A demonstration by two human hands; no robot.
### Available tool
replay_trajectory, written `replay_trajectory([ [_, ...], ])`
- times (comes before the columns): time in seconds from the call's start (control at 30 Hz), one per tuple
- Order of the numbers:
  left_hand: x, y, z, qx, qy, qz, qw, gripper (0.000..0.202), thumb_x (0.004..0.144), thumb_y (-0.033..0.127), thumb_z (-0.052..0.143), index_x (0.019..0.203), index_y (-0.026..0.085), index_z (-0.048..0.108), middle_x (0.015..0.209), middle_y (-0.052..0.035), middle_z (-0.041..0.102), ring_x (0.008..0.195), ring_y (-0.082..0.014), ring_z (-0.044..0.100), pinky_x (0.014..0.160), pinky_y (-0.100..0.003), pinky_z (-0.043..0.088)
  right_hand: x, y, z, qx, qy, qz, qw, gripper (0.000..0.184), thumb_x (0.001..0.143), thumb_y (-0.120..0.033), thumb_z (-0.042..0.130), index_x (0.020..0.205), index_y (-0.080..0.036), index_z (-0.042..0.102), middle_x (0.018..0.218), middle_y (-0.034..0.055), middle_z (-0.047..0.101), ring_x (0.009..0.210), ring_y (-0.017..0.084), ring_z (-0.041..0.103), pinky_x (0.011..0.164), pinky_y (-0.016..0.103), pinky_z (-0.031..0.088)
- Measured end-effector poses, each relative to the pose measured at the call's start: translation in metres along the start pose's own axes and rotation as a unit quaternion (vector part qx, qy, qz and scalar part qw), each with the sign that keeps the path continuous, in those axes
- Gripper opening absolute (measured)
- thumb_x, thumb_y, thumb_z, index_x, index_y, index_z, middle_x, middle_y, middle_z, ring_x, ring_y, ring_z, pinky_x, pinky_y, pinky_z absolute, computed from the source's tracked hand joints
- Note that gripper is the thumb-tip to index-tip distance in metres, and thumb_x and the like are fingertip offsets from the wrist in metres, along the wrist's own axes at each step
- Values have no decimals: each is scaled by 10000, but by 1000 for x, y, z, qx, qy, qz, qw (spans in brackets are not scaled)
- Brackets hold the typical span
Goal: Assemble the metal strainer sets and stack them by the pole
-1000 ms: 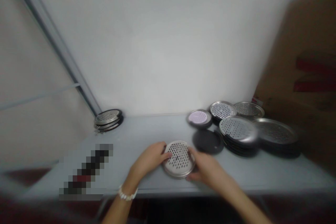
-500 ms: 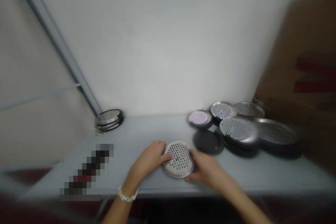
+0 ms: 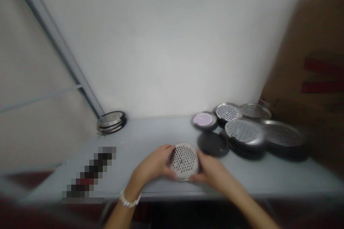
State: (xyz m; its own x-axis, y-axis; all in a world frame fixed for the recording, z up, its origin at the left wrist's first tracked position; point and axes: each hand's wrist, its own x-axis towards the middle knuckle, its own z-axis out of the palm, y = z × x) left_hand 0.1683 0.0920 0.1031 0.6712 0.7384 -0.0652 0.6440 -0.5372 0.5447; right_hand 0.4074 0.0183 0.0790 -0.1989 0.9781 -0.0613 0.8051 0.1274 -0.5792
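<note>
A round, perforated stainless-steel disc (image 3: 184, 161) sits between both hands near the front edge of the pale grey table (image 3: 139, 139), with no long axis. The left hand (image 3: 153, 164) and right hand (image 3: 212, 173) clasp its rim from opposite sides, equally near. A dark round lid (image 3: 213, 144) lies just beyond the right hand.

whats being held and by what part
A round metal strainer, gripped at opposite sides of its rim by the left hand and the right hand.
</note>
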Motion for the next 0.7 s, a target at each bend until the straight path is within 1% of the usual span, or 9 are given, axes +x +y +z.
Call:
replay_trajectory([
  [0.1, 1, -3, 2, 10, 5, 5, 1000, 890, 584, 416, 922, 1382, 226, 577, 1382, -135, 623, 1262, -345, 568, 1125, -454, 407, 2, 1, 1, -5, -4, 13, 1000, 835, 703, -381, 879, 1421, -164, 511, 1218, 178, 725, 1110, 356, 693, 886, 361, 490],
  [0.33, 2, -13, 4, 12, -11, 5, 1000, 944, 533, 375, 950, 1387, 235, 572, 1358, -125, 624, 1245, -347, 575, 1096, -455, 431, 4, 4, 3, -27, -6, 28, 999, 801, 689, -431, 895, 1359, -153, 557, 1188, 188, 730, 1118, 368, 689, 888, 368, 485],
  [0.4, 2, -14, 4, 9, -13, 0, 1000, 952, 523, 370, 956, 1384, 233, 573, 1360, -124, 623, 1244, -346, 575, 1093, -448, 434, 5, 6, 4, -33, -8, 29, 999, 791, 691, -445, 895, 1348, -155, 564, 1178, 184, 734, 1103, 366, 695, 878, 367, 486],
  [0.57, 2, -13, 4, 12, -11, -2, 1000, 957, 523, 354, 961, 1386, 220, 568, 1358, -124, 620, 1240, -342, 575, 1094, -430, 437, 7, 9, 6, -40, -6, 22, 999, 833, 686, -463, 908, 1368, -137, 556, 1153, 194, 742, 1069, 379, 705, 837, 376, 492],
  [0.7, 3, -15, 8, 22, -12, -5, 1000, 991, 517, 337, 965, 1407, 205, 549, 1361, -123, 614, 1249, -335, 573, 1110, -416, 428, 6, 9, 6, -32, 1, 15, 999, 792, 687, -445, 913, 1338, -142, 580, 1147, 184, 746, 1072, 369, 707, 842, 368, 491],
])
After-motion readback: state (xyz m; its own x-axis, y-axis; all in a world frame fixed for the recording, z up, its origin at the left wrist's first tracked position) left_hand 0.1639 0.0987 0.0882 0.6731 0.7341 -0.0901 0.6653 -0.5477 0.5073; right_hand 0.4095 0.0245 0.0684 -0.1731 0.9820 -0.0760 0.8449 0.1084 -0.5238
